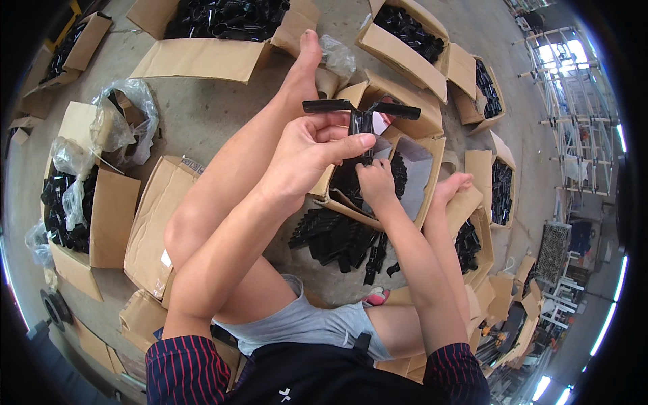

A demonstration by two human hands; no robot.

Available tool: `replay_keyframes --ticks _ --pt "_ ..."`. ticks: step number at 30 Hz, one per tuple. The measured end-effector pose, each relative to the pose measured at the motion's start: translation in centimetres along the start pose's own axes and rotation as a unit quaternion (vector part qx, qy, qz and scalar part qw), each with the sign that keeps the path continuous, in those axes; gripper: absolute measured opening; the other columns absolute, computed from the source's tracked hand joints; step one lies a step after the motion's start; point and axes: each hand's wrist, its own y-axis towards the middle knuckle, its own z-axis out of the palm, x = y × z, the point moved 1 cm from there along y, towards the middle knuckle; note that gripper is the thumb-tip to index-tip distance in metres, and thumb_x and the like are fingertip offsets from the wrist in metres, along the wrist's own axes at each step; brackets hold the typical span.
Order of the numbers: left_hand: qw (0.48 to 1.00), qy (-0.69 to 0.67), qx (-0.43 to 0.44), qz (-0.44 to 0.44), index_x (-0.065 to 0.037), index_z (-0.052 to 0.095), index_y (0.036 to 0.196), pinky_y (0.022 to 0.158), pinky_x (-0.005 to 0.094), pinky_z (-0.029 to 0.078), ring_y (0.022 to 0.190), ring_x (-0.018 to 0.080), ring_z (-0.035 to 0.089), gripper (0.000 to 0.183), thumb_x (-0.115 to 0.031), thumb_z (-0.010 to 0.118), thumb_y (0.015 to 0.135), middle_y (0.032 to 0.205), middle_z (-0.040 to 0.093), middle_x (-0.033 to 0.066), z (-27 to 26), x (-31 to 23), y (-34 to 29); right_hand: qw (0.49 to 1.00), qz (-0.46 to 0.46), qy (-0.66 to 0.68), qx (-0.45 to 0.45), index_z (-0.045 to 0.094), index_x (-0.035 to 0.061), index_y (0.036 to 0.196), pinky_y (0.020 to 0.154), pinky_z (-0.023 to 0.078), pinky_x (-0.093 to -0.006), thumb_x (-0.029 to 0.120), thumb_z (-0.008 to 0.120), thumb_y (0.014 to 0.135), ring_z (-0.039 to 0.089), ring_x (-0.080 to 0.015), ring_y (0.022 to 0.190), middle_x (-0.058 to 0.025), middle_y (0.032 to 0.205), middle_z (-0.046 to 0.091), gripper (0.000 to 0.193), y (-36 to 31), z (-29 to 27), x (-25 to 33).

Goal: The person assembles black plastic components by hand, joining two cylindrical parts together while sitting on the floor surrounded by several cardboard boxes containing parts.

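Observation:
My left hand (324,145) is closed around a black T-shaped part (362,123), thumb in front and fingers behind its stem. The part's two glossy arms spread left and right above the hand. At the lower end of the stem, the curled fingers of my right hand (376,179) are closed on it; the fingertips are partly hidden. Beneath both hands stands an open cardboard box (437,165) with grey dividers, holding small black pieces (399,177). In front of that box, a pile of black ridged parts (331,236) lies on the floor.
Open cartons of black parts surround me: a large carton (196,61) ahead, another carton (405,57) ahead right, and one carton (115,216) at left with plastic bags (125,125). My bare legs stretch either side of the divided box. A metal rack (567,101) stands far right.

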Motion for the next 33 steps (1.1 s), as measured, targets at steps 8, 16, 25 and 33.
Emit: replay_keyframes --ticks 8,16,25,33 --pt "0.999 -0.039 0.02 -0.004 -0.003 0.066 0.116 0.073 0.0198 0.044 0.086 0.0032 0.061 0.038 -0.016 0.083 0.084 0.098 0.072 -0.0006 0.4 -0.2 -0.3 0.848 0.118 0.499 -0.132 0.066 0.0038 0.107 0.08 0.053 -0.0341 0.004 0.07 0.089 0.068 -0.0232 0.088 -0.0116 0.092 0.072 0.018 -1.8 -7.4 -0.2" --pt "0.997 -0.044 0.018 -0.063 -0.01 0.068 0.118 0.08 0.0196 0.046 0.095 0.0033 0.065 0.029 -0.019 0.076 0.091 0.108 0.073 -0.0012 1.1 2.3 -0.4 0.535 0.169 0.742 -0.366 0.064 -0.0018 0.108 0.085 0.054 -0.0242 0.001 0.07 0.094 0.068 -0.0127 0.095 -0.01 0.099 0.072 0.015 -6.4 -15.6 2.0" --pt "0.981 -0.156 0.08 -0.079 -0.007 0.067 0.119 0.075 0.0207 0.048 0.081 0.0017 0.058 0.033 -0.014 0.078 0.089 0.094 0.069 -0.0054 3.7 3.5 -2.1 0.62 0.153 0.552 -0.537 0.072 -0.0021 0.095 0.079 0.053 -0.0248 -0.002 0.077 0.086 0.068 -0.0104 0.082 -0.0069 0.089 0.074 0.01 -6.4 -18.2 4.6" --pt "0.978 -0.164 0.094 -0.085 -0.007 0.066 0.119 0.074 0.0206 0.047 0.08 0.002 0.059 0.033 -0.013 0.078 0.089 0.095 0.07 -0.0053 3.3 3.8 -2.3 0.613 0.161 0.597 -0.492 0.072 -0.0023 0.094 0.077 0.052 -0.0249 0.0 0.077 0.086 0.067 -0.0105 0.081 -0.0073 0.09 0.074 0.01 -6.5 -17.9 4.3"
